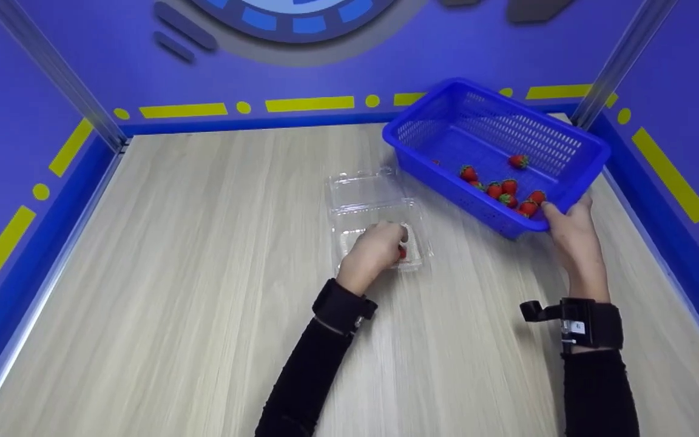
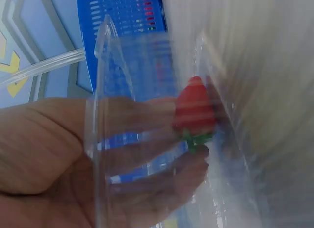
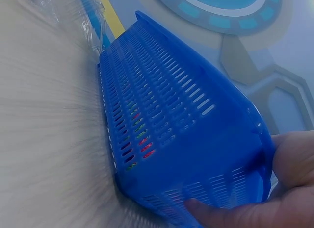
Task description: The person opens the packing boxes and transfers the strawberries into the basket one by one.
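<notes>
My left hand (image 1: 374, 249) reaches into a clear plastic clamshell box (image 1: 368, 191), whose lid is folded back. Its fingers are bent around a red strawberry (image 2: 195, 108) with green leaves, low in the box; the clear wall stands in front of them in the left wrist view. At the right, my right hand (image 1: 574, 233) grips the near right corner of a blue plastic basket (image 1: 595, 152), thumb over the rim and a finger against the outside. Several strawberries (image 1: 509, 186) lie inside the basket, mostly toward its near side.
The pale wooden table (image 1: 204, 273) is bordered by blue panels with yellow marks at the back (image 1: 310, 104) and both sides. The basket stands close behind and to the right of the clear box, near the back right corner post (image 1: 622, 54).
</notes>
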{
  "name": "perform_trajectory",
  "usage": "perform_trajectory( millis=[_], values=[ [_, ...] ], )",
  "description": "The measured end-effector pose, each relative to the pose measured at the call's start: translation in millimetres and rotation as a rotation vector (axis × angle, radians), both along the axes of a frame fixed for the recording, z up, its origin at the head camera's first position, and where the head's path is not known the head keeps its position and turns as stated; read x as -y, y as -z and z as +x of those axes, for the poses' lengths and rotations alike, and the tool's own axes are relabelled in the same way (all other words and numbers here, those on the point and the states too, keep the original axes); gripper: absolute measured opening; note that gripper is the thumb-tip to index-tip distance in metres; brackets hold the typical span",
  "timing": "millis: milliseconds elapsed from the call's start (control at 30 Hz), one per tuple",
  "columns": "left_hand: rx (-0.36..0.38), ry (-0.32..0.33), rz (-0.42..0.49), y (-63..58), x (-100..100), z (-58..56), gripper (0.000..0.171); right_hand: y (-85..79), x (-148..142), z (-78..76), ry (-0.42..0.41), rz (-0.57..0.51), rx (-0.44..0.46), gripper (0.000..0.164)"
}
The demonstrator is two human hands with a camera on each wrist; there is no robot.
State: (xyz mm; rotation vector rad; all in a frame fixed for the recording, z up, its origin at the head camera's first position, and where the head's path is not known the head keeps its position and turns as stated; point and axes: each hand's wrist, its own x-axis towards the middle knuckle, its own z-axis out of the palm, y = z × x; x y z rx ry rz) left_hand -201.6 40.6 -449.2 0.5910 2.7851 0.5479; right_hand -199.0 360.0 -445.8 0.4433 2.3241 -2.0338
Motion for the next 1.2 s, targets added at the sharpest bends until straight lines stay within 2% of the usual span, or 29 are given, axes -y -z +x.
perform_trajectory(
  millis=[100,233,467,667,800,900,1067,1200],
  values=[
    [-0.019,0.0,0.009,1.4,3,-0.7,0.01,-1.1,0,-0.1,0.008,0.002,0.008,0.08],
    [-0.032,-0.009,0.033,6.1,6,-2.4,0.026,-0.9,1,0.1,0.002,-0.002,0.017,0.08],
    [-0.048,-0.032,0.075,10.1,8,-3.9,0.014,-2.3,-1,1.5,0.002,-0.053,0.009,0.079],
    [-0.036,-0.044,0.094,11.9,10,-4.0,0.017,-1.7,1,0.9,-0.004,-0.03,0.002,0.079],
    [-0.04,-0.049,0.11,12.2,12,-3.6,0.027,-0.6,1,0.2,-0.003,-0.032,-0.008,0.079],
    [-0.041,-0.054,0.112,11.8,12,-3.9,0.028,-0.6,1,0.6,0.001,-0.034,-0.004,0.08],
    [-0.02,-0.065,0.097,8.8,12,-4.9,0.011,-0.7,0,0.6,0.001,-0.045,-0.002,0.08],
    [-0.013,-0.06,0.123,2.1,13,-3.8,0.011,-1.8,2,-0.2,0.002,0.003,0.012,0.079]
  ],
)
